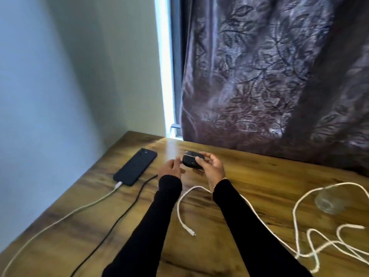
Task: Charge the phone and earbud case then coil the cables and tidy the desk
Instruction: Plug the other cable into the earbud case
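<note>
A dark phone (135, 166) lies face down at the desk's far left, with a white cable (65, 213) plugged into its near end. My right hand (212, 166) grips a black earbud case (190, 159) just above the wooden desk (259, 176). My left hand (171, 168) hovers just left of the case, its fingers loosely bent toward it; whether it pinches anything is hidden. A thin black cable (123, 214) runs from under my left wrist toward the near edge. A loose white cable (180, 212) ends in a free plug (192, 233).
More white cable (319, 232) lies in tangled loops at the right. A clear glass-like round object (327, 202) sits inside those loops. A patterned dark curtain (269, 76) hangs behind the desk, and a pale wall (60, 76) bounds its left side.
</note>
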